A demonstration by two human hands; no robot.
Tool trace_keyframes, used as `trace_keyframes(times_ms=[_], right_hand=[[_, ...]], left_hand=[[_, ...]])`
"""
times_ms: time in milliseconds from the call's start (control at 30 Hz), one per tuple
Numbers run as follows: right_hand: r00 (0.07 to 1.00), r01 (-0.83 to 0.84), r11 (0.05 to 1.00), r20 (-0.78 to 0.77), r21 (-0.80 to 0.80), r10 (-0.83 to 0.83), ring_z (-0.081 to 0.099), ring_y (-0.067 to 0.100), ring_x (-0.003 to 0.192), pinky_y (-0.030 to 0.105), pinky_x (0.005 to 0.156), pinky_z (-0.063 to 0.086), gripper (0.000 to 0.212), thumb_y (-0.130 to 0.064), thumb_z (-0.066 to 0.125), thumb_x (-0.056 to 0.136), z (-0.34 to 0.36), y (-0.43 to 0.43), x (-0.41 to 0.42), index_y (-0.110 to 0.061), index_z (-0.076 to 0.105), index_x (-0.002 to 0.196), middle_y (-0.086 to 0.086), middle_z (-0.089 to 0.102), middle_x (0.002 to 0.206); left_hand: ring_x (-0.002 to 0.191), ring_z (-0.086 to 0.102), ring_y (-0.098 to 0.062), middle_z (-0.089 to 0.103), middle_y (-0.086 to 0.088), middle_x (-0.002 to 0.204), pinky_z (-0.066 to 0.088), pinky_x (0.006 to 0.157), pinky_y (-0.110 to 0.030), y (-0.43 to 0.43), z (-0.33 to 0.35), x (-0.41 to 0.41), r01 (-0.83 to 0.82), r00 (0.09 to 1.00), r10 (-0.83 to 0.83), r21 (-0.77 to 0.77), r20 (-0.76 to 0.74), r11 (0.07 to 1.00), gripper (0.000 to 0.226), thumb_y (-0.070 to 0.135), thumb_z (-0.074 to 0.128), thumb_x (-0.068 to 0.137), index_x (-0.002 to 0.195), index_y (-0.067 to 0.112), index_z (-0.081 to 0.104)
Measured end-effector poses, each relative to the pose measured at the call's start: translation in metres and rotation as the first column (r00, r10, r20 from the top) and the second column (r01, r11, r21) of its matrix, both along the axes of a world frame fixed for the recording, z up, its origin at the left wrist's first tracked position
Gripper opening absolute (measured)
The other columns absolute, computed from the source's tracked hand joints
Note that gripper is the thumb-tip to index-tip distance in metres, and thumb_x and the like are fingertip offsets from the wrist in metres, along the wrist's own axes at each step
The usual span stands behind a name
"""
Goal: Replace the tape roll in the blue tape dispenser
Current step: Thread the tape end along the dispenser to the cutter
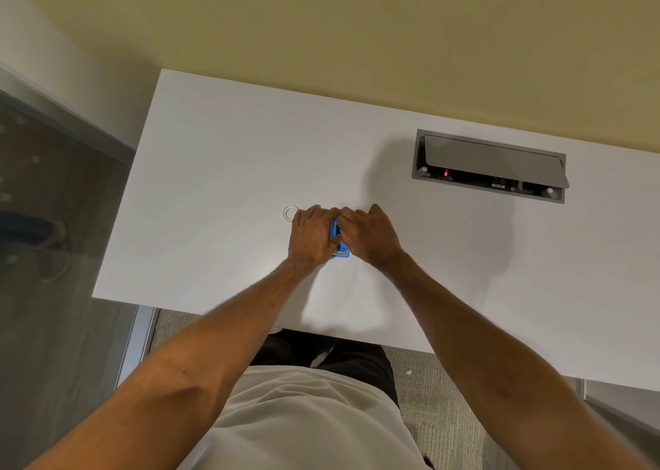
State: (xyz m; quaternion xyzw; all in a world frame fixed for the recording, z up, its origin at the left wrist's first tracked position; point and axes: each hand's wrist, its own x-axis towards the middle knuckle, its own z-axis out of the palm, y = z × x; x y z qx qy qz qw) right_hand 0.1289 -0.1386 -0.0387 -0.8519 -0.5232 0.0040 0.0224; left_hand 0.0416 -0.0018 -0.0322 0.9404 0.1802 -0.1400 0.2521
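The small blue plastic tape dispenser (338, 241) sits between the two hands on the white table (221, 169), most of its body covered by them; only a narrow strip of its blue side and its near end show, and that end carries a darker ribbed patch that is too small to read. Whether a roll is inside it cannot be told. The left hand (311, 235) wraps the dispenser from its own side, fingers curled over the top and thumb pressed along the blue wall, so it is clamped on the dispenser. The right hand (369, 235) lies against the other side, its fingers bent down onto the top of the dispenser and touching the left hand's fingers; it too is closed on the dispenser. Just beyond the left hand's knuckles, on the outer side, a clear, thin ring of a tape roll (290, 213) lies flat on the table, touching or nearly touching the hand. Well away from the right hand, farther out and to its outer side, a grey rectangular cable box (490, 165) is sunk into the table, its grey flap lid tilted open; in the dark slot beneath it sit sockets and a small red light (445, 173).
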Motion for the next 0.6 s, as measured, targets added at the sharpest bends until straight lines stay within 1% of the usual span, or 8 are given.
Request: trace_keyframes(times_ms=[100,200,267,400,467,500,567,600], right_hand=[[0.998,-0.018,0.999,-0.058,-0.032,0.016,0.067,0.019,0.068,0.034,0.072,0.051,0.030,-0.042,0.068,0.097,0.000,0.004,0.004,-0.012,0.069,0.097,0.004,0.073,0.086],[0.999,-0.016,0.998,-0.041,-0.061,0.013,0.065,0.019,0.068,0.035,0.072,0.051,0.029,-0.041,0.064,0.099,0.001,0.006,0.007,-0.012,0.067,0.096,0.004,0.071,0.087],[0.998,0.011,0.997,-0.058,-0.076,-0.015,0.064,0.020,0.070,0.035,0.073,0.050,0.031,-0.043,0.061,0.100,-0.001,0.007,0.007,-0.013,0.066,0.098,0.005,0.070,0.088],[0.995,0.045,0.991,-0.084,-0.124,-0.056,0.064,0.020,0.082,0.033,0.076,0.046,0.035,-0.048,0.051,0.104,-0.006,0.006,0.004,-0.015,0.063,0.109,0.003,0.067,0.096],[0.995,0.096,0.993,-0.028,-0.071,-0.099,0.063,0.017,0.067,0.031,0.066,0.047,0.034,-0.050,0.065,0.095,-0.001,0.003,-0.002,-0.016,0.067,0.097,0.000,0.069,0.082],[0.992,0.127,0.991,-0.022,-0.050,-0.128,0.062,0.017,0.060,0.030,0.061,0.048,0.035,-0.051,0.072,0.090,0.002,0.001,-0.005,-0.016,0.069,0.092,0.000,0.069,0.075],[0.985,0.164,0.986,-0.045,-0.026,-0.165,0.061,0.017,0.056,0.032,0.059,0.050,0.036,-0.051,0.074,0.089,0.005,-0.001,-0.011,-0.016,0.068,0.091,0.000,0.070,0.072],[0.981,0.182,0.983,-0.062,-0.011,-0.183,0.062,0.017,0.057,0.033,0.060,0.051,0.035,-0.051,0.070,0.092,0.005,-0.002,-0.013,-0.015,0.068,0.093,0.000,0.071,0.073]], left_hand=[[0.133,0.058,-0.025,0.073,-0.001,0.126,0.035,0.117,-0.040,0.001,-0.002,0.001,0.007,1.000,-0.007,0.008,-0.008,1.000,0.089,0.071,0.015,0.076,0.127,0.019,0.066],[0.133,0.058,-0.025,0.073,-0.002,0.126,0.035,0.118,-0.042,0.001,-0.006,0.001,0.024,0.999,-0.024,0.011,-0.024,1.000,0.070,0.066,0.030,0.087,0.125,0.017,0.065],[0.132,0.059,-0.025,0.073,-0.002,0.124,0.035,0.118,-0.042,0.001,-0.007,0.000,0.018,1.000,-0.018,0.005,-0.020,1.000,0.064,0.061,0.036,0.087,0.123,0.017,0.065],[0.125,0.061,-0.023,0.073,0.000,0.119,0.036,0.116,-0.041,0.001,-0.004,-0.001,0.034,0.999,-0.034,0.010,-0.008,0.999,0.082,0.070,0.018,0.078,0.121,0.019,0.065],[0.124,0.061,-0.022,0.073,0.001,0.119,0.037,0.115,-0.040,0.000,-0.005,0.000,0.040,0.999,-0.040,0.020,0.003,0.999,0.077,0.070,0.021,0.083,0.123,0.020,0.065],[0.123,0.061,-0.022,0.072,0.001,0.119,0.037,0.114,-0.040,0.000,-0.006,-0.001,0.036,0.999,-0.037,0.025,0.013,0.999,0.069,0.068,0.029,0.088,0.124,0.021,0.065],[0.124,0.062,-0.024,0.072,0.000,0.120,0.037,0.114,-0.041,0.001,-0.008,-0.003,0.030,0.998,-0.031,0.030,0.049,0.999,0.053,0.059,0.048,0.095,0.127,0.021,0.065],[0.125,0.062,-0.023,0.072,0.000,0.122,0.037,0.114,-0.041,0.000,-0.007,-0.003,0.024,0.998,-0.026,0.022,0.064,0.999,0.051,0.057,0.050,0.097,0.128,0.021,0.065]])
